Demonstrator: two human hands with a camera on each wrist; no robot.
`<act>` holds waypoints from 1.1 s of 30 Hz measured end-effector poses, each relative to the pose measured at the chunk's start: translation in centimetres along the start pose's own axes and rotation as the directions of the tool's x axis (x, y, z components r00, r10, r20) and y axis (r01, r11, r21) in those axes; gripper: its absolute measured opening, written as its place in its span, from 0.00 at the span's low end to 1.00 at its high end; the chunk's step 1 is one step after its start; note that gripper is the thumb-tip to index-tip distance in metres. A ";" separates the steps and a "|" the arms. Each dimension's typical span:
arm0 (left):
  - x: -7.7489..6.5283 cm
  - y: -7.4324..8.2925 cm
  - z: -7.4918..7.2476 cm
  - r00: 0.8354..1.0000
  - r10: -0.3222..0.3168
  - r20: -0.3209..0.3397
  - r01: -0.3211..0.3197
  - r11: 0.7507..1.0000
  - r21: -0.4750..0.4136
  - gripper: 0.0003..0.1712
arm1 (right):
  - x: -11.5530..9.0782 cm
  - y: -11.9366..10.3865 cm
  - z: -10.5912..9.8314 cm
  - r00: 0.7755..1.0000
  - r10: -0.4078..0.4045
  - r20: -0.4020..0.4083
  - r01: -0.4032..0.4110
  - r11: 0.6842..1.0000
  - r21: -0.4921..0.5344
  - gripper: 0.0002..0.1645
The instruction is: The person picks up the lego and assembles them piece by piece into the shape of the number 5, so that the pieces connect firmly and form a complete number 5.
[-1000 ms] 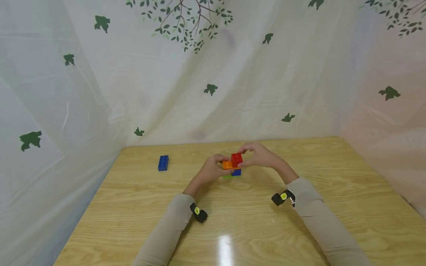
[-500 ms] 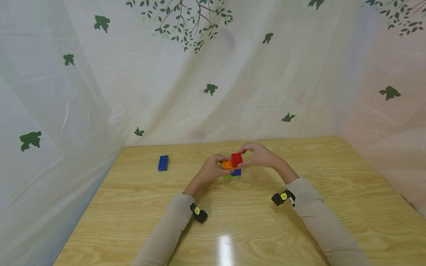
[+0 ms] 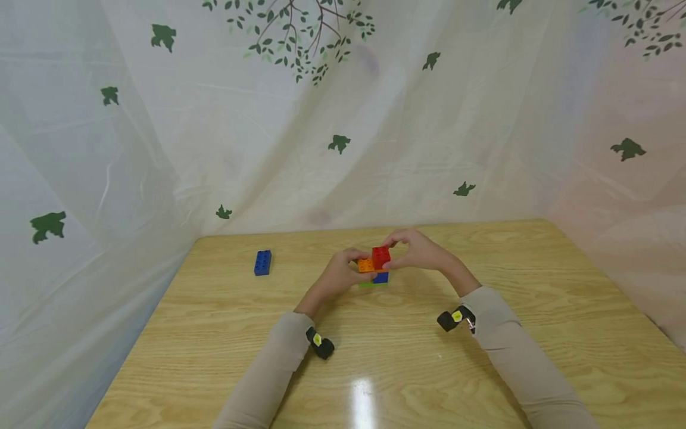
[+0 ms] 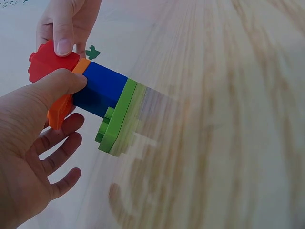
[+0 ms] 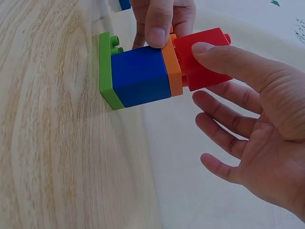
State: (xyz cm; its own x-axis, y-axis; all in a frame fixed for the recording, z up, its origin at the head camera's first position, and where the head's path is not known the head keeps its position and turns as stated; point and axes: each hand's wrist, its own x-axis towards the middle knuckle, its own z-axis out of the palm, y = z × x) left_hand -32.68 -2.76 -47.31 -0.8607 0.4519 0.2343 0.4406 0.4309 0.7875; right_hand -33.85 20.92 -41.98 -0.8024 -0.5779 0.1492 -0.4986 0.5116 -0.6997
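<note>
A small stack of toy building bricks stands on the table, with a thin green brick (image 5: 106, 71) at the bottom. One end of it carries a blue brick (image 5: 140, 74), topped by a thin orange brick (image 3: 365, 266) that overhangs to the left. My left hand (image 3: 337, 275) pinches the orange brick, its thumb also overlapping the top of the blue one. Between thumb and fingers, my right hand (image 3: 420, 251) grips a red brick (image 5: 202, 71) over the orange brick's right end. Orange studs show in a narrow gap under the red brick in the right wrist view.
A loose blue brick (image 3: 262, 263) lies studs up toward the back left of the wooden table (image 3: 375, 345). Behind the table's far edge hangs a pale curtain (image 3: 268, 149) printed with leaves and birds. Each sleeve cuff bears a black wrist camera (image 3: 320, 344).
</note>
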 end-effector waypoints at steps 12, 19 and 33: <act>0.1 0.2 0.2 0.999 0.051 0.001 -0.051 0.999 -0.007 0.19 | 0.3 -0.3 0.5 1.000 0.003 0.006 -0.003 1.000 0.031 0.20; 0.2 0.3 0.2 0.999 0.048 0.008 -0.048 0.999 0.009 0.17 | 0.1 -0.5 1.0 1.000 0.011 -0.005 -0.010 0.998 0.056 0.22; 0.1 0.0 0.3 0.998 0.055 -0.012 -0.055 0.999 0.000 0.14 | 0.5 -0.3 1.5 1.000 -0.011 -0.013 0.012 0.997 0.074 0.22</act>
State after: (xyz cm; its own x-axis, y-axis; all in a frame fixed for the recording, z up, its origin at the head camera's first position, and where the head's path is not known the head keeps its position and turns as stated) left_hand -32.72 -2.44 -47.45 -0.8384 0.4653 0.2838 0.4870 0.4057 0.7734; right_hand -33.60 19.50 -42.77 -0.8009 -0.5753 0.1661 -0.4829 0.4564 -0.7474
